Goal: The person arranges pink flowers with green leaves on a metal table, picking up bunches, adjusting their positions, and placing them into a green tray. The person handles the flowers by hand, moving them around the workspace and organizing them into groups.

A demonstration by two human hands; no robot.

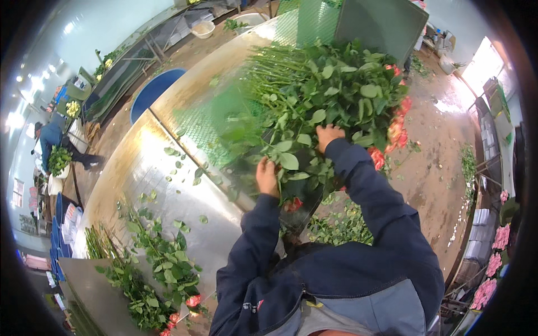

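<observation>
A large heap of long-stemmed roses (336, 84) lies on the metal table, its cut stems to the left and its coral-red blooms (397, 131) to the right. My left hand (268, 177) is at the heap's near left side, its fingers closed on a leafy rose stem partly covered by leaves. Farther right, my right hand (329, 136) reaches into the foliage with fingers curled; leaves hide what they grip. A single red bloom (292, 204) hangs low between my forearms, near the table's edge.
Another bunch of roses (151, 269) rests on the metal table (190, 241) at lower left, among scattered leaves. Green netting (224, 120) and an upright dark panel (381, 28) border the heap. A blue tub (154, 89) stands beyond. Leaf litter (342, 221) covers the floor near me; another person (53, 140) works far left.
</observation>
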